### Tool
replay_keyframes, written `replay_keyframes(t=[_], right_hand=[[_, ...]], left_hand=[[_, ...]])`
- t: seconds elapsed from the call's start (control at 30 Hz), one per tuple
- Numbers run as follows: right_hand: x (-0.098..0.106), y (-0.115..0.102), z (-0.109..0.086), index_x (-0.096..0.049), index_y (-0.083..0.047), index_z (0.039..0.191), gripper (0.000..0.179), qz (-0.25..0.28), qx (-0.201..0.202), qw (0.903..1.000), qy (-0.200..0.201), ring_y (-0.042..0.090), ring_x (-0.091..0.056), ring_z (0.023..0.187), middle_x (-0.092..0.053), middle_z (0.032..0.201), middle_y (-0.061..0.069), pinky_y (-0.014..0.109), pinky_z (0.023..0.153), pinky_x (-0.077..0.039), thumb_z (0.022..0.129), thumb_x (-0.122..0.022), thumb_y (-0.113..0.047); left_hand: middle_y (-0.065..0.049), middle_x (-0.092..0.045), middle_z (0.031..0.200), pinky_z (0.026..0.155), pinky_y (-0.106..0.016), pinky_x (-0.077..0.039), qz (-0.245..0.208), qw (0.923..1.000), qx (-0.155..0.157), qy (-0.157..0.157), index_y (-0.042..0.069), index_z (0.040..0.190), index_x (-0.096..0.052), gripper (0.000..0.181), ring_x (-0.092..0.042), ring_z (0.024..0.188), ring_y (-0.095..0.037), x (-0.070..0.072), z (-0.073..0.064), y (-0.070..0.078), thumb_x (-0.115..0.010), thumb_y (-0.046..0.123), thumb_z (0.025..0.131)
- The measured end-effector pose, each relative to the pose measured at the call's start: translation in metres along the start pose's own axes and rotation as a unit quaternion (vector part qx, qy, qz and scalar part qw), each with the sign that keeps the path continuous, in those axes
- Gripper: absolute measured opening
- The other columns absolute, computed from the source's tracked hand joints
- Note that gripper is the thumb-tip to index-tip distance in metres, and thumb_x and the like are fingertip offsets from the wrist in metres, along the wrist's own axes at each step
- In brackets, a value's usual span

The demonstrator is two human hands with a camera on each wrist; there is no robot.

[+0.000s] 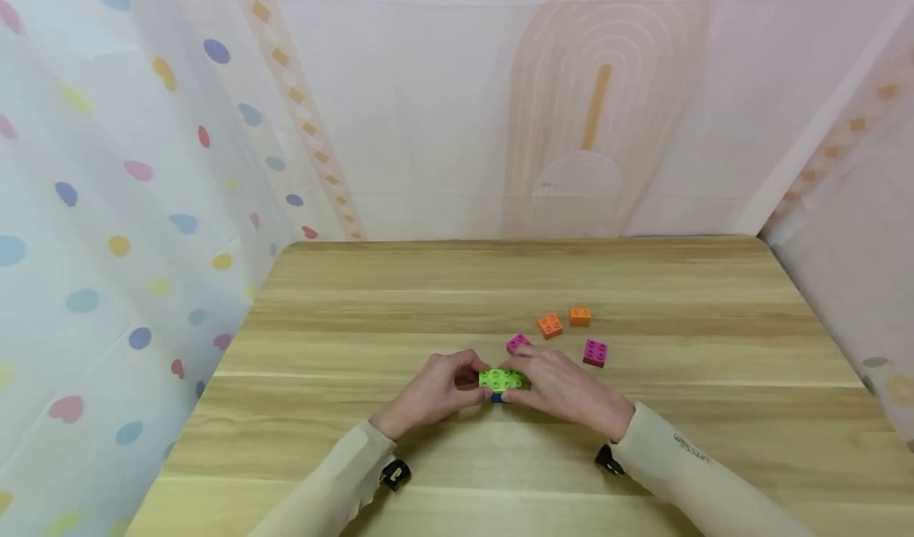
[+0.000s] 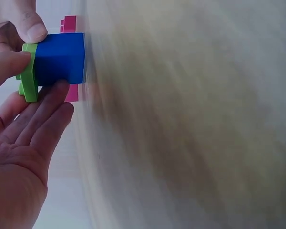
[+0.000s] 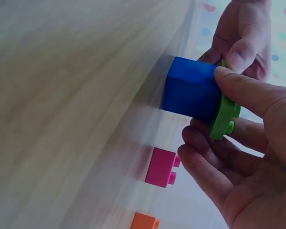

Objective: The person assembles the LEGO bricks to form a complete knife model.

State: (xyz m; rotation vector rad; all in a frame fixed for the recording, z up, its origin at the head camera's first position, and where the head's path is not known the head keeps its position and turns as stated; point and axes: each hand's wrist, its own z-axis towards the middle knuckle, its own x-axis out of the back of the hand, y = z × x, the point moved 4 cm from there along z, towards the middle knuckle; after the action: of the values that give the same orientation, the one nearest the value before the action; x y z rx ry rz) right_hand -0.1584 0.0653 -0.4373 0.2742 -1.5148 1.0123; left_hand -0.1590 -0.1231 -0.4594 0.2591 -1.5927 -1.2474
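A thin lime-green toy brick (image 1: 501, 379) with studs lies on top of a tall, plain-sided blue block (image 3: 189, 88). My left hand (image 1: 433, 393) pinches the green brick at its left end, thumb in front and fingers behind. At the other end my right hand (image 1: 564, 382) grips it, the thumb near the seam between green and blue. The blue block (image 2: 61, 58) stands on the table. In the head view the green brick hides most of it. Whether the two pieces are fully pressed together, I cannot tell.
Just behind the right fingers sits a magenta brick (image 1: 517, 343). Another magenta brick (image 1: 595, 353) lies to the right of that hand. Two orange bricks, one square-topped (image 1: 550, 326) and one narrower (image 1: 580, 316), are farther back on the wooden table (image 1: 343, 315). Curtains hang behind.
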Motion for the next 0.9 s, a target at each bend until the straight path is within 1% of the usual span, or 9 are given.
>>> replay_keyframes(t=[0.1, 0.17, 0.27, 0.37, 0.5, 0.63, 0.73, 0.8, 0.9], right_hand=[[0.001, 0.000, 0.002, -0.073, -0.007, 0.122, 0.040, -0.007, -0.009, 0.9999, -0.005, 0.010, -0.057, 0.087, -0.067, 0.111, 0.001, 0.026, 0.075, -0.054, 0.094, -0.078, -0.034], [0.002, 0.001, 0.000, -0.070, -0.004, 0.129, 0.050, -0.005, -0.022, 0.9997, -0.011, 0.015, -0.062, 0.096, -0.068, 0.120, 0.006, 0.030, 0.083, -0.057, 0.093, -0.079, -0.038], [0.004, 0.007, -0.007, -0.063, -0.004, 0.139, 0.063, 0.019, -0.059, 0.9980, -0.014, 0.028, -0.064, 0.119, -0.064, 0.137, 0.012, 0.045, 0.098, -0.056, 0.092, -0.078, -0.044], [0.011, 0.016, -0.018, -0.062, -0.007, 0.142, 0.063, 0.052, -0.089, 0.9947, 0.004, 0.036, -0.056, 0.133, -0.059, 0.146, 0.013, 0.058, 0.108, -0.048, 0.093, -0.077, -0.044], [0.023, 0.029, -0.031, -0.064, -0.008, 0.138, 0.055, 0.047, -0.099, 0.9930, 0.045, 0.036, -0.059, 0.129, -0.062, 0.141, 0.012, 0.060, 0.106, -0.048, 0.095, -0.076, -0.039], [0.035, 0.045, -0.042, -0.066, -0.005, 0.135, 0.050, 0.023, -0.104, 0.9911, 0.079, 0.034, -0.067, 0.110, -0.065, 0.134, 0.015, 0.054, 0.094, -0.057, 0.095, -0.077, -0.033], [0.041, 0.058, -0.051, -0.067, -0.003, 0.134, 0.049, 0.018, -0.123, 0.9881, 0.091, 0.039, -0.065, 0.113, -0.064, 0.135, 0.019, 0.058, 0.096, -0.054, 0.095, -0.078, -0.031], [0.043, 0.066, -0.056, -0.067, -0.002, 0.134, 0.049, 0.015, -0.134, 0.9866, 0.092, 0.045, -0.058, 0.126, -0.062, 0.138, 0.022, 0.064, 0.104, -0.048, 0.095, -0.078, -0.030], [0.045, 0.076, -0.061, -0.066, 0.000, 0.134, 0.050, 0.014, -0.139, 0.9867, 0.082, 0.047, -0.055, 0.130, -0.060, 0.140, 0.025, 0.065, 0.107, -0.044, 0.094, -0.078, -0.028]], left_hand=[[-0.009, -0.076, 0.105, 0.086, -0.025, -0.060, 0.024, 0.9997, 0.000, 0.002, 0.005, 0.108, -0.068, 0.018, -0.074, 0.097, -0.020, 0.002, 0.001, 0.001, -0.077, 0.008, 0.093], [-0.009, -0.076, 0.106, 0.087, -0.025, -0.060, 0.038, 0.9993, 0.004, -0.001, 0.005, 0.109, -0.069, 0.018, -0.074, 0.099, -0.021, 0.003, 0.002, 0.002, -0.077, 0.009, 0.093], [-0.009, -0.077, 0.106, 0.086, -0.025, -0.060, 0.053, 0.9985, 0.010, -0.008, 0.005, 0.110, -0.069, 0.020, -0.074, 0.098, -0.021, 0.003, 0.002, 0.004, -0.078, 0.012, 0.093], [-0.008, -0.077, 0.106, 0.086, -0.026, -0.060, 0.059, 0.9981, 0.018, -0.010, 0.005, 0.111, -0.069, 0.022, -0.074, 0.097, -0.020, 0.003, 0.003, 0.005, -0.078, 0.014, 0.093], [-0.007, -0.076, 0.107, 0.089, -0.030, -0.060, 0.059, 0.9979, 0.028, -0.005, 0.006, 0.112, -0.068, 0.024, -0.073, 0.099, -0.019, 0.002, 0.001, 0.004, -0.079, 0.015, 0.092], [-0.007, -0.076, 0.108, 0.092, -0.036, -0.060, 0.061, 0.9974, 0.038, 0.001, 0.007, 0.112, -0.068, 0.025, -0.073, 0.102, -0.020, 0.002, -0.002, 0.003, -0.079, 0.017, 0.092], [-0.008, -0.076, 0.109, 0.092, -0.037, -0.060, 0.060, 0.9973, 0.042, 0.002, 0.007, 0.113, -0.067, 0.026, -0.072, 0.103, -0.021, 0.002, -0.003, 0.004, -0.079, 0.018, 0.092], [-0.008, -0.076, 0.110, 0.092, -0.038, -0.060, 0.062, 0.9972, 0.041, 0.002, 0.007, 0.113, -0.067, 0.027, -0.072, 0.103, -0.021, 0.002, -0.004, 0.004, -0.079, 0.019, 0.092], [-0.009, -0.075, 0.111, 0.092, -0.037, -0.060, 0.062, 0.9972, 0.042, 0.001, 0.008, 0.114, -0.067, 0.028, -0.072, 0.103, -0.022, 0.001, -0.006, 0.003, -0.079, 0.019, 0.092]])
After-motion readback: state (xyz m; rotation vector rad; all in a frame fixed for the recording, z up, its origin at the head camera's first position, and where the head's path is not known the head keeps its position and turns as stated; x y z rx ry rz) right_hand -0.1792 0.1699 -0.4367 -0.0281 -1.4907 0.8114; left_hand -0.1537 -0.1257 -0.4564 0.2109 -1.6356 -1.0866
